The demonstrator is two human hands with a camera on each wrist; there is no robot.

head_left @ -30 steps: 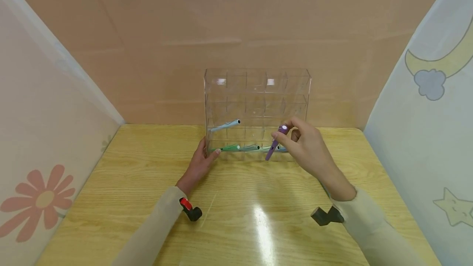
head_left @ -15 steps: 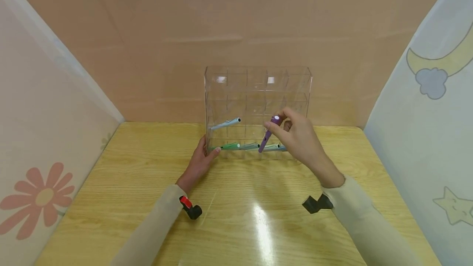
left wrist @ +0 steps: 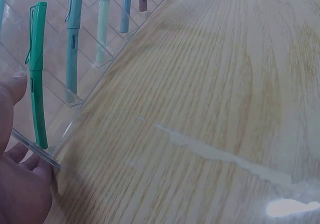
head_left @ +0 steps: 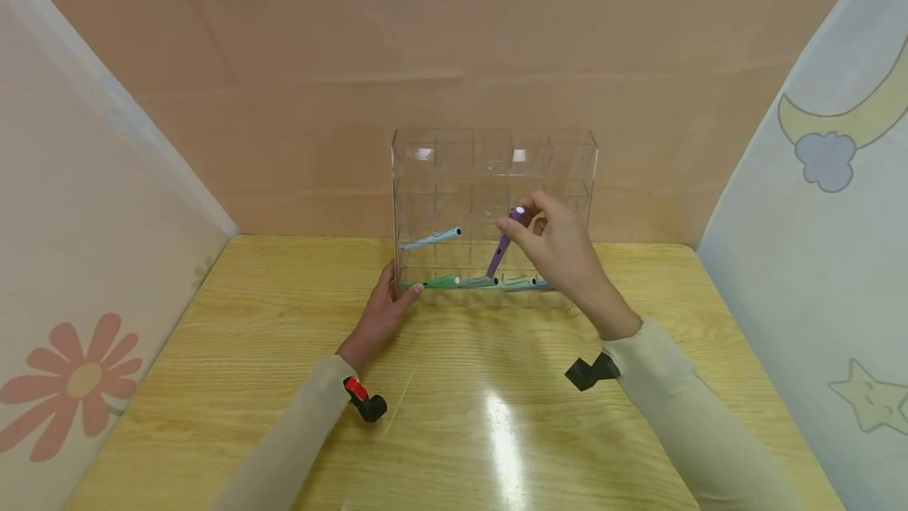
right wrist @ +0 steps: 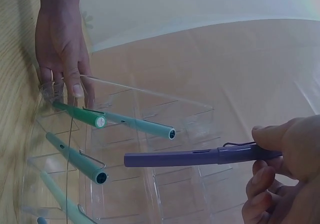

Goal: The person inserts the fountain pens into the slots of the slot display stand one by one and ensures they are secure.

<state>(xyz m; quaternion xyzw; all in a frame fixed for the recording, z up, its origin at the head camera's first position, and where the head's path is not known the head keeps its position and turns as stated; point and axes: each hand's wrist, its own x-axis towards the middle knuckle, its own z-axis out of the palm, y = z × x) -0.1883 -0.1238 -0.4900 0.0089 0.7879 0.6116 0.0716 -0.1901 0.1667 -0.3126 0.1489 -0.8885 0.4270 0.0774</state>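
Note:
My right hand (head_left: 565, 255) pinches a capped purple pen (head_left: 501, 251) near its cap end, in front of the clear compartment rack (head_left: 489, 140). The pen slants downward in the head view, apart from the pens in the right wrist view. My left hand (head_left: 381, 312) holds the rack's lower left corner, thumb in front. A green pen (left wrist: 37, 74), a teal pen (right wrist: 77, 158), a pale green pen (right wrist: 65, 199) and a blue pen (left wrist: 126, 9) lean in the bottom row. One light blue pen (head_left: 433, 239) leans in the left compartment above the green one.
The rack stands on a wood-grain table (head_left: 284, 322) near the brown back wall (head_left: 454, 38). White printed panels (head_left: 816, 259) flank the table on both sides. A bright reflection lies on the tabletop in front.
My right hand has moved left and upward with the purple pen, along the front of the rack. My left hand stays at the rack's lower left corner.

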